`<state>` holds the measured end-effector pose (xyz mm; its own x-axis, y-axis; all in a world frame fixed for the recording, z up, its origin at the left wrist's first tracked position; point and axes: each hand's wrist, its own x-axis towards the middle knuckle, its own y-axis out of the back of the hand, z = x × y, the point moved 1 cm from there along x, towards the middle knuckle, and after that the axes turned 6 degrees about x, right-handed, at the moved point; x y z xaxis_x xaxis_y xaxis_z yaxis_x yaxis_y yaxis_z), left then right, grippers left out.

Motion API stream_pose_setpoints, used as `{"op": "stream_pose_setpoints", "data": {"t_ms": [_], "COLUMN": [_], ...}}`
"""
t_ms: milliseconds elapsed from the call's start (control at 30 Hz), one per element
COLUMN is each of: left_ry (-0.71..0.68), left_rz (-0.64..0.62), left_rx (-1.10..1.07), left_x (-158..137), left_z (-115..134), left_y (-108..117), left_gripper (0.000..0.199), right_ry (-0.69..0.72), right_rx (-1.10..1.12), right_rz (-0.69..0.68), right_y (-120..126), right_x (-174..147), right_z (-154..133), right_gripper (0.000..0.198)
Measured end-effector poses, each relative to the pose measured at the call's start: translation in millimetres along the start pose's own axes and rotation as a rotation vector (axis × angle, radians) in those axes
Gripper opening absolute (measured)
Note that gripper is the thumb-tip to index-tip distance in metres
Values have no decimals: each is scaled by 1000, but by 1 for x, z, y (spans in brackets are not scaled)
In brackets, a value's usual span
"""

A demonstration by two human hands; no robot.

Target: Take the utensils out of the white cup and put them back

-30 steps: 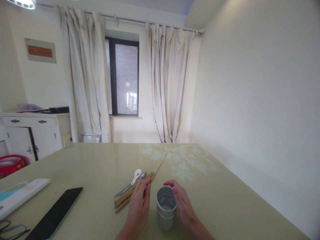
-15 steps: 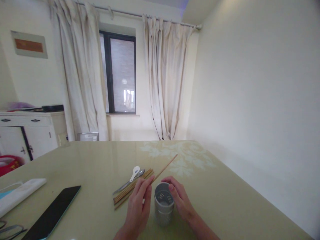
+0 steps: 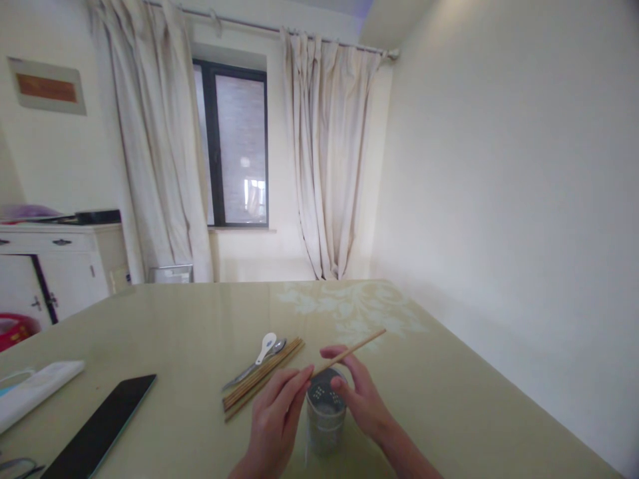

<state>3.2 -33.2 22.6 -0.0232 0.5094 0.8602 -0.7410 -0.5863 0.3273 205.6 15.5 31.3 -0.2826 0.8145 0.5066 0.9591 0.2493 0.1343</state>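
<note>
A single wooden chopstick [image 3: 349, 351] is pinched at its near end between the fingers of the left hand [image 3: 277, 416], whose grip is closed on it; the stick slants up and to the right, passing over the mouth of the grey perforated holder [image 3: 325, 416]. The right hand [image 3: 362, 396] curls around the far side of this holder, fingers together on its rim, and its fingertips are just beside the stick. One holder stands on the counter [image 3: 449, 399], near the front edge. Just left of it lies a bundle of chopsticks [image 3: 262, 380], too close together to count, with one white spoon [image 3: 265, 347] and one metal spoon [image 3: 252, 368] beside it. One dark phone [image 3: 102, 429] lies well apart at the left. The counter has wide open surface to the right and behind, up to the floral pattern [image 3: 349, 309].
</note>
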Motion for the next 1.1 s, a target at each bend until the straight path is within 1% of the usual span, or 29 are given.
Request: {"op": "stream_pose_setpoints", "data": {"t_ms": [33,100,167,233,300,367,433,500,533,600,633,700,767,833,900,933,1033,1100], "left_ry": [-12,-31,-40,-39,-31,-13,67,211,290,388,398,373,348,354,367,374,405,418], "left_rz": [6,23,33,18,-11,-11,42,85,80,7,-66,-256,-452,-585,-655,-669,-654,-631], "left_rx": [-1,2,13,32,49,55,67,115,161,295,371,518,642,735,778,780,755,721], "left_x": [1,0,-2,-4,-6,-4,1,9,12,17,18,16,12,8,6,6,5,4], "left_z": [1,1,0,1,3,3,-3,-16,-25,-43,-50,-61,-64,-62,-60,-60,-63,-66], "left_y": [0,0,-2,-2,-1,3,9,14,16,18,18,17,15,13,12,11,12,12], "left_gripper": [26,24,23,23,25,29,35,38,38,35,33,29,29,29,28,27,23,20], "right_ry": [33,93,112,97,73,39,13,7,9,5,0,-17,-23,-17,-26,-42,-97,-118], "right_rx": [-7,7,50,107,165,223,305,408,460,539,562,565,504,390,275,233,183,178], "right_rz": [21,34,48,63,77,130,260,408,463,515,527,528,510,473,417,381,272,227], "right_y": [1,2,0,-3,-5,-5,1,11,16,25,28,32,31,29,25,22,15,11], "right_x": [0,1,1,1,2,3,7,11,13,17,19,20,20,19,17,17,15,14], "right_z": [-2,-9,-17,-25,-28,-28,-23,-18,-16,-13,-12,-13,-16,-18,-20,-20,-20,-19], "right_gripper": [60,46,33,29,29,30,30,30,31,32,32,34,36,39,42,44,47,47]}}
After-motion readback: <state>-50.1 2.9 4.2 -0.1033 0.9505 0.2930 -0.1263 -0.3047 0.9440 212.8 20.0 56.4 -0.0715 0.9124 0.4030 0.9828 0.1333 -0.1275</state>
